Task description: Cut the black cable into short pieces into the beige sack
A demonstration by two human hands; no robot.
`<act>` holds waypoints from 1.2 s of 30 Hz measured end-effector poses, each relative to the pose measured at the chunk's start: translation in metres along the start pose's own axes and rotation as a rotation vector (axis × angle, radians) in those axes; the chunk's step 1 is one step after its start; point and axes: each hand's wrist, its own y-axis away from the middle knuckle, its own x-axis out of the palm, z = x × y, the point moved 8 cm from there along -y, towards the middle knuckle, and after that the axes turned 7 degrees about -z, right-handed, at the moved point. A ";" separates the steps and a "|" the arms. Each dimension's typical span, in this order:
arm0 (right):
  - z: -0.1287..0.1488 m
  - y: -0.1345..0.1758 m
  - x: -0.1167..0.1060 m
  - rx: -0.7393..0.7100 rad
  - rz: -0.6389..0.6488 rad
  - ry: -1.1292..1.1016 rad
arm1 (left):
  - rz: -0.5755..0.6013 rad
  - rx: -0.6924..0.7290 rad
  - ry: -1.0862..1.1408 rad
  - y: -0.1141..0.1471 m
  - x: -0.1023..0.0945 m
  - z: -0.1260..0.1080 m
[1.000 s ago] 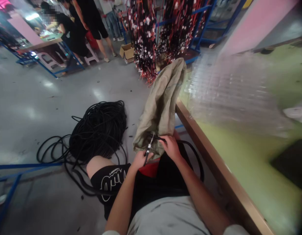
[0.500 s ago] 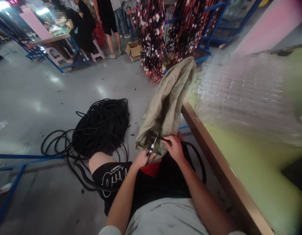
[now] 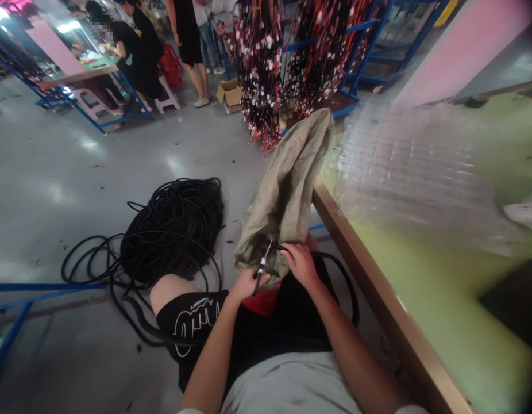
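Observation:
My left hand [image 3: 247, 283] is closed around the dark handles of scissors [image 3: 262, 263], whose silver blades point up and away from me. My right hand [image 3: 301, 263] grips a black tube [image 3: 345, 279] near its end, just right of the blades. From that hand the tube loops round to the right and down past my leg. Behind both hands, a beige woven sack [image 3: 287, 178] hangs with its mouth towards me, over my lap. Small dark bits near the blade tips are too blurred to make out.
A large coil of black tubing [image 3: 173, 230] lies on the floor at left. To the right, a wood-edged table [image 3: 369, 267] carries clear plastic wrap [image 3: 412, 172]. Wire harnesses [image 3: 261, 69] hang ahead by a cardboard box [image 3: 230, 95]. Several people are at the far left.
The tube stretched left across the blades before; its end now stops just right of them. The whole view has shifted slightly. Both hands keep their holds.

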 end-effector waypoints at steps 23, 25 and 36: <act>-0.004 0.000 -0.006 0.134 -0.102 -0.052 | 0.049 -0.032 -0.003 0.002 0.004 0.000; -0.004 0.001 -0.007 0.146 -0.112 -0.068 | 0.081 -0.005 -0.029 0.003 0.005 -0.003; -0.003 0.002 -0.005 0.144 -0.045 -0.092 | 0.042 0.000 -0.017 0.001 0.003 -0.004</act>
